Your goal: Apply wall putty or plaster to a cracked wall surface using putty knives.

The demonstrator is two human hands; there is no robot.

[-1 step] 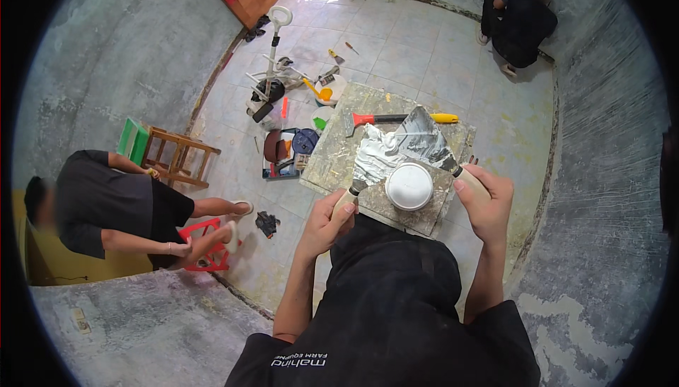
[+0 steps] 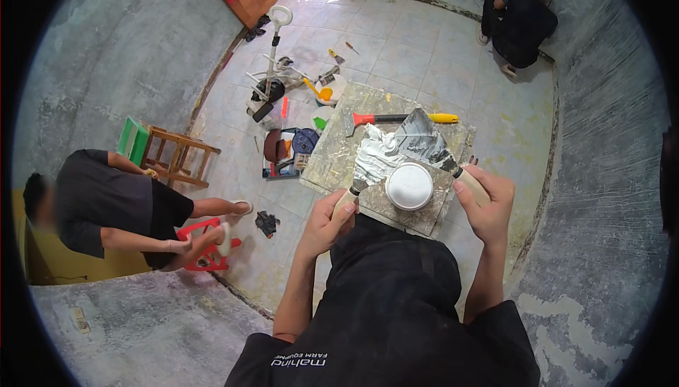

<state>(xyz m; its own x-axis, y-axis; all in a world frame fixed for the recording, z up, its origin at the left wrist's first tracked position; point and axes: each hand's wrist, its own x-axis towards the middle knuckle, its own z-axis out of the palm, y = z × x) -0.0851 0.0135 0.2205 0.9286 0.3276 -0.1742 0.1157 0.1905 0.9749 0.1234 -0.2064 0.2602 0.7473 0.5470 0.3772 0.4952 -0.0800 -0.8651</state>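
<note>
My left hand (image 2: 328, 226) is closed round the pale handle of a putty knife (image 2: 349, 203), whose blade is heaped with thick white putty (image 2: 375, 153). In my right hand (image 2: 486, 201) is a second putty knife (image 2: 422, 135); its broad grey blade carries thin white smears and its tip reaches close to the heap. Between the two handles stands a round white tub (image 2: 409, 186), pale on top. Behind the blades, a long scraper (image 2: 389, 119) with a red head and a black and yellow handle lies across a putty-stained board (image 2: 331, 148).
Tools and containers, among them a dark tray (image 2: 281, 168), crowd the floor left of the board. A wooden stool (image 2: 185, 157) and a red stool (image 2: 205, 245) stand by a person (image 2: 117, 206) at left. Another person (image 2: 520, 22) crouches at the far right wall.
The person at left has shifted a lower leg and foot slightly toward the red stool. My hands and both putty knives have stayed nearly still.
</note>
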